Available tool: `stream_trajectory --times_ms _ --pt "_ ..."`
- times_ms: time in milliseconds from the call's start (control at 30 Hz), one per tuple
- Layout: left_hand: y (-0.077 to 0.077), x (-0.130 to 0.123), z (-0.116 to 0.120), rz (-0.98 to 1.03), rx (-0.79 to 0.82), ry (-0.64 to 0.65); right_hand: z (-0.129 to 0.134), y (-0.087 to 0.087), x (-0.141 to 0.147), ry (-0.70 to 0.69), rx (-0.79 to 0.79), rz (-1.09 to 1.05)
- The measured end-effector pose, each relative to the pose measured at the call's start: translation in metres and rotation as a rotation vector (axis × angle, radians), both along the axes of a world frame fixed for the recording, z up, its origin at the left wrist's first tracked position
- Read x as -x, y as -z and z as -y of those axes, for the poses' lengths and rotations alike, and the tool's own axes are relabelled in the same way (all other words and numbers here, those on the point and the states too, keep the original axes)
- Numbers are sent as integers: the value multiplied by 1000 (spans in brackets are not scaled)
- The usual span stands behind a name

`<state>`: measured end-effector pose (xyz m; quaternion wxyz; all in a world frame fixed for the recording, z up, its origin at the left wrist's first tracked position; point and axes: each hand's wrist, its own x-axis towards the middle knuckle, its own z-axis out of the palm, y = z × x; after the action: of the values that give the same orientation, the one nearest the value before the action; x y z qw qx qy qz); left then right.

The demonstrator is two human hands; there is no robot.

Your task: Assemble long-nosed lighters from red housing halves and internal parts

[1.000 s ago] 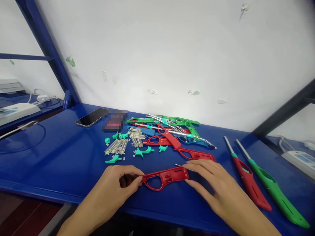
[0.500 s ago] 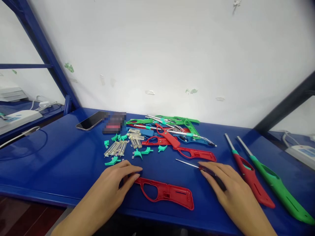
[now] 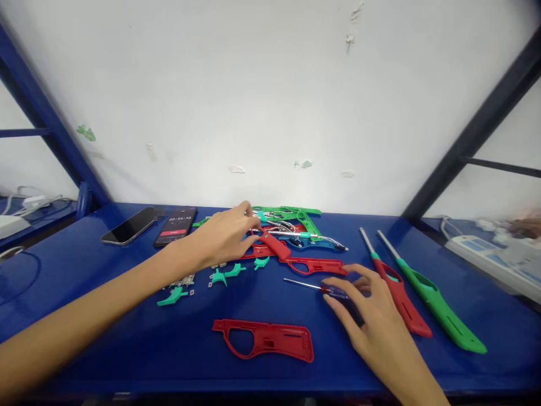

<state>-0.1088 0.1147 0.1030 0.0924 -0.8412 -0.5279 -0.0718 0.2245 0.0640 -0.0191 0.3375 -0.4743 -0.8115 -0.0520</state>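
Note:
My left hand [image 3: 230, 231] reaches into the pile of lighter parts, its thumb and fingers pinched round the upper end of a red lighter shell half [image 3: 276, 246]. The fingertips are partly hidden there. My right hand [image 3: 367, 307] is loosely closed round the handle of a screwdriver [image 3: 336, 291], whose thin shaft points left. Another red shell half [image 3: 291, 341], hollow side up, lies in front of me, untouched. One more red shell half [image 3: 323, 265] lies just beyond the screwdriver. Teal triggers [image 3: 234, 271] are scattered below my left hand.
Two whole long-nosed lighters, one red [image 3: 403, 299] and one green [image 3: 439, 307], lie at the right. Green shell halves [image 3: 291, 212] and metal tubes with wires form the back of the pile. Two phones [image 3: 129, 225] [image 3: 176, 225] lie at the back left.
My left hand has left the front red shell half and moved forward to the pile. My right hand stays by the screwdriver, its grip looser. The view has shifted right.

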Motion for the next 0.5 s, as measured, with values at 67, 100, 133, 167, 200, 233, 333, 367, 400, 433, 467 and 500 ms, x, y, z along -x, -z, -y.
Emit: stream_trajectory --times_ms 67,100,133,167,200,233,333,367,400,433,467,500 --pt "5 -18 -22 -43 6 68 0 -2 0 -5 -8 34" --pt "9 -28 -32 -61 9 98 1 -4 1 -3 -10 41" --pt "14 -37 -41 -74 9 123 2 -5 2 8 -9 36" --pt "19 -45 -49 -85 6 137 3 -5 3 26 -6 21" --pt "23 -53 -57 -95 4 147 5 -6 5 45 2 3" --pt "27 -60 -64 -105 2 153 6 -7 6 62 11 -15" --pt "37 -76 -80 -134 3 170 9 -6 8 85 34 -47" --pt "38 -80 -84 -142 3 178 9 -6 8 84 37 -51" --pt "39 -82 -87 -147 3 185 8 -5 7 84 36 -56" --pt "39 -85 -89 -148 1 190 7 -4 6 82 29 -60" --pt "38 -86 -91 -146 -4 193 6 -3 6 78 18 -61" --pt "36 -87 -92 -140 -13 192 5 -3 5 71 5 -62"
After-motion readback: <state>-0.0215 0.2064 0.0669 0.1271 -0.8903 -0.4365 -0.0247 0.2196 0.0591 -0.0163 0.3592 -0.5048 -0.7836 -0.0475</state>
